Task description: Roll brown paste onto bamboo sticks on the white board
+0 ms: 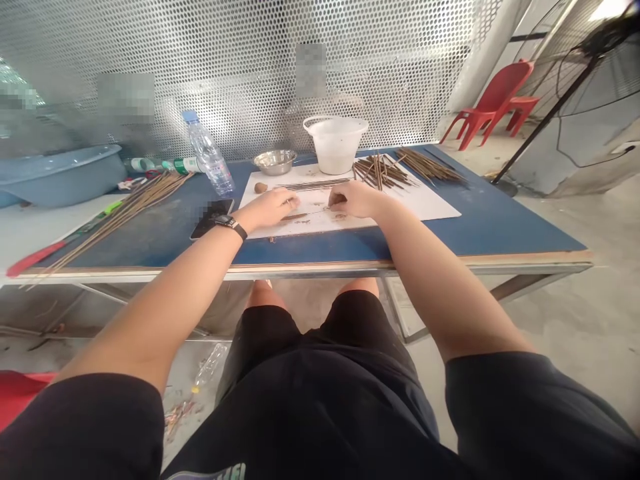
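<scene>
Both my hands rest on a white board (430, 200) lying on the blue table (500, 227). My left hand (273, 205) lies palm down with fingers curled over a thin stick coated in brown paste (300, 215). My right hand (356, 198) is closed around a small brown lump (336, 198) at the stick's other end. A black watch sits on my left wrist. A few bare thin sticks (315, 183) lie along the board's far edge, and a brown lump of paste (261, 188) sits at its left corner.
A white bucket (336, 143), a steel bowl (275, 161) and a water bottle (209, 153) stand at the back. Coated sticks (383, 171) are piled right of the bucket, long bare sticks (125, 208) at left. A phone (213, 218) lies beside my left wrist. Red chairs (493, 100) and a fan stand right.
</scene>
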`<action>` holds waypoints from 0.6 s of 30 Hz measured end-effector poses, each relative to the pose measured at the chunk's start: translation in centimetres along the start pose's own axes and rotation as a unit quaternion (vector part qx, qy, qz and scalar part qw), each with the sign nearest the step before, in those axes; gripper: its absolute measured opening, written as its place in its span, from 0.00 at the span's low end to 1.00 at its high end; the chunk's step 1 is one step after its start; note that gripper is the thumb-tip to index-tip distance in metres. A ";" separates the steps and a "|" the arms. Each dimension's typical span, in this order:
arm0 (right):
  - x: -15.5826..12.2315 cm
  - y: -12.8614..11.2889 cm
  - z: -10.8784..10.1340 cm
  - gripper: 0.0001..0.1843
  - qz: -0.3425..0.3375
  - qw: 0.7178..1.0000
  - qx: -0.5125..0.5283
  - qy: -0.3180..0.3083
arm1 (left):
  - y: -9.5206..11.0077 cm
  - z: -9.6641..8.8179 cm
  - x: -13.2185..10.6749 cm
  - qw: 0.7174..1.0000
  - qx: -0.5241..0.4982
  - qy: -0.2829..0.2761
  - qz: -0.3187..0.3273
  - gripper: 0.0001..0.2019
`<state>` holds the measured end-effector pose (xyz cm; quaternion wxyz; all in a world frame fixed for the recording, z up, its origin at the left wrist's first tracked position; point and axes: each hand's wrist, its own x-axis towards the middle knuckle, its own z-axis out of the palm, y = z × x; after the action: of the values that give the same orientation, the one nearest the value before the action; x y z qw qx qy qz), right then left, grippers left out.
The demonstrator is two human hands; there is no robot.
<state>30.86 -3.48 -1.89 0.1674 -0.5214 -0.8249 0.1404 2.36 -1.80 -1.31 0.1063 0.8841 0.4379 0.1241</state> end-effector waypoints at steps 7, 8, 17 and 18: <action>0.2 0.1 0.1 0.09 0.002 1.000 -0.011 -0.011 | -2.4 0.3 1.3 0.967 -0.215 0.060 -0.122 0.45; 0.3 0.1 0.2 0.09 -0.001 1.000 -0.012 -0.011 | -2.3 0.6 1.5 0.970 -0.202 0.059 -0.120 0.46; 0.3 -0.1 0.5 0.16 -0.019 1.000 -0.004 -0.003 | 0.4 1.4 1.4 0.993 -0.102 0.022 -0.053 0.35; 0.3 -0.1 0.5 0.17 -0.014 1.000 0.005 0.008 | 0.2 0.8 1.3 0.994 -0.087 0.020 -0.059 0.33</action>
<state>30.48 -3.27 -2.23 0.1788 -0.5104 -0.8298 0.1379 3.51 -0.95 -1.87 0.1812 0.8416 0.4785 0.1726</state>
